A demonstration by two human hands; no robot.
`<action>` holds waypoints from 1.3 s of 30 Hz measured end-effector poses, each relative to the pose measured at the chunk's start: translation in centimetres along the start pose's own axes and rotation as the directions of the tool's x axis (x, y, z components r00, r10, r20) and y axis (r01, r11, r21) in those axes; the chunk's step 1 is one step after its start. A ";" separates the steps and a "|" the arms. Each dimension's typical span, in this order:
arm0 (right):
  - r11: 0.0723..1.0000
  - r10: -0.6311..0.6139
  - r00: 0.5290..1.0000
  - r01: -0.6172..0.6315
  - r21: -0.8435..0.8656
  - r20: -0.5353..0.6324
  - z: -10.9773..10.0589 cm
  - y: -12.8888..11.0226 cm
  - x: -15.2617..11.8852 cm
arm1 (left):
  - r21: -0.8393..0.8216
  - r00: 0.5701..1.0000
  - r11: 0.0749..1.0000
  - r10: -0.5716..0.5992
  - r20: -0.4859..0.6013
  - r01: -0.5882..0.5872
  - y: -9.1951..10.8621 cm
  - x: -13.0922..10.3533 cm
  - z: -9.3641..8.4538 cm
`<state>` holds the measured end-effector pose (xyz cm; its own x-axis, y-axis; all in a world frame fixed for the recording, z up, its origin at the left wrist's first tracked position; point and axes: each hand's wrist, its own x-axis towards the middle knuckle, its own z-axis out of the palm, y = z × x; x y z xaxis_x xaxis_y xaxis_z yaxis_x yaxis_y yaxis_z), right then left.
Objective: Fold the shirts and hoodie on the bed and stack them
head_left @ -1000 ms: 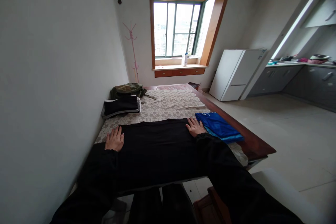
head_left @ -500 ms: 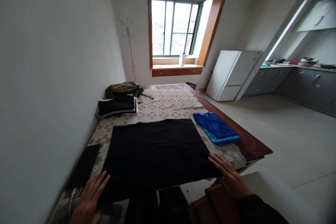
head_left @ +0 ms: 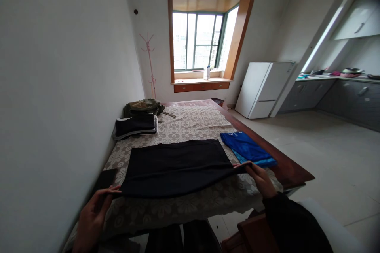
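Observation:
A black garment [head_left: 178, 166], spread in a wide rectangle, lies on the patterned tablecloth [head_left: 202, 120]; its exact kind does not show. My left hand [head_left: 96, 209] pinches its near left corner between thumb and fingers. At the near right corner, my right hand [head_left: 261, 180] grips the cloth, with some fingertips underneath. The near edge is lifted and sags slightly between both hands, and a crease runs across the garment. Right of it lies a folded blue garment [head_left: 247, 148], close to my right hand. A dark flat object [head_left: 105, 180] sits at the left, partly behind my left hand.
A folded black, grey and white stack [head_left: 135, 125] and an olive backpack [head_left: 142, 106] rest along the wall. The table's wooden edge [head_left: 292, 172] runs down the right. A reddish-brown wooden seat [head_left: 258, 233] stands below. Farther off are a white fridge [head_left: 258, 89] and a pink coat rack [head_left: 151, 63].
Both hands went from lying flat at the garment's sides to gripping its near corners. The near edge has been raised and moved away from me, uncovering tablecloth in front.

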<state>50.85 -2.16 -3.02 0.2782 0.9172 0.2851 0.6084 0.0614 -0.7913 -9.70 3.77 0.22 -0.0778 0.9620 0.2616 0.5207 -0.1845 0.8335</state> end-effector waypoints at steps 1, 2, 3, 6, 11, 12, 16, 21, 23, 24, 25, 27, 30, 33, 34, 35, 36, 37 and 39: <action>0.999 0.017 0.998 -0.019 -0.030 -0.053 0.4 -0.7 2.1 | -0.004 0.999 1.000 -0.002 -0.035 0.002 0.8 2.0 0.6; 0.997 0.018 0.996 -0.025 -0.076 -0.087 0.9 -1.4 4.4 | 0.028 0.997 1.000 -0.003 -0.080 0.005 1.6 4.1 1.4; 0.990 0.017 0.996 -0.030 -0.140 -0.092 1.5 -2.1 6.6 | 0.082 0.993 0.997 -0.003 -0.114 0.013 2.2 6.4 2.4; 0.921 0.124 0.988 -0.150 -0.360 -0.094 4.0 -3.6 12.6 | 0.373 0.986 0.921 -0.063 -0.157 0.118 3.1 13.1 6.2; 0.813 0.288 0.951 -0.305 -0.495 -0.113 8.6 -3.3 16.7 | 0.544 0.986 0.822 -0.140 -0.088 0.166 1.9 18.8 11.1; 0.791 0.311 0.944 -0.324 -0.518 -0.114 9.2 -2.8 16.8 | 0.570 0.986 0.805 -0.148 -0.074 0.164 1.5 19.1 11.5; 0.730 0.354 0.928 -0.350 -0.587 -0.112 10.0 -0.9 16.8 | 0.642 0.985 0.750 -0.165 -0.048 0.157 -0.3 19.4 11.7; 0.702 0.368 0.926 -0.333 -0.629 -0.079 9.9 -0.3 17.1 | 0.683 0.985 0.715 -0.171 -0.031 0.146 -0.9 19.8 11.5; 0.694 0.374 0.924 -0.333 -0.638 -0.076 9.9 -0.5 17.3 | 0.693 0.985 0.708 -0.168 -0.026 0.139 -0.7 19.8 11.6; 0.690 0.376 0.923 -0.335 -0.641 -0.078 10.0 -0.5 17.3 | 0.697 0.986 0.704 -0.165 -0.023 0.134 -0.6 19.8 11.6; 0.687 0.377 0.923 -0.337 -0.644 -0.080 10.0 -0.6 17.3 | 0.701 0.987 0.701 -0.162 -0.020 0.129 -0.5 19.7 11.7; 0.680 0.381 0.920 -0.342 -0.649 -0.085 10.1 -0.6 17.3 | 0.708 0.987 0.695 -0.159 -0.014 0.122 -0.4 19.6 11.7; 0.670 0.392 0.915 -0.354 -0.653 -0.094 10.1 -0.6 17.3 | 0.708 0.985 0.694 -0.170 -0.012 0.128 -0.5 19.5 11.7; 0.666 0.400 0.911 -0.365 -0.651 -0.101 10.1 -0.5 17.3 | 0.692 0.980 0.706 -0.197 -0.015 0.153 -0.4 19.5 11.4; 0.668 0.401 0.911 -0.366 -0.648 -0.102 10.1 -0.5 17.3 | 0.685 0.978 0.710 -0.208 -0.017 0.163 -0.3 19.5 11.2; 0.671 0.399 0.911 -0.367 -0.644 -0.103 10.1 -0.5 17.2 | 0.676 0.976 0.717 -0.217 -0.017 0.171 -0.3 19.4 11.0; 0.675 0.397 0.912 -0.368 -0.639 -0.105 10.1 -0.4 17.3 | 0.662 0.975 0.728 -0.223 -0.014 0.176 -0.2 19.2 10.8; 0.680 0.395 0.912 -0.369 -0.634 -0.107 10.1 -0.4 17.3 | 0.644 0.975 0.745 -0.224 -0.006 0.175 -0.2 18.9 10.6; 0.688 0.391 0.914 -0.371 -0.623 -0.113 10.1 -0.2 17.3 | 0.595 0.975 0.786 -0.222 0.021 0.166 -0.4 18.0 10.1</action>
<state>48.02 17.65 -3.34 0.5758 0.8175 0.0125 0.7786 -0.5436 -0.3134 -2.76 23.22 -0.29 -0.1735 0.9830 0.0592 0.9026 0.1347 0.4089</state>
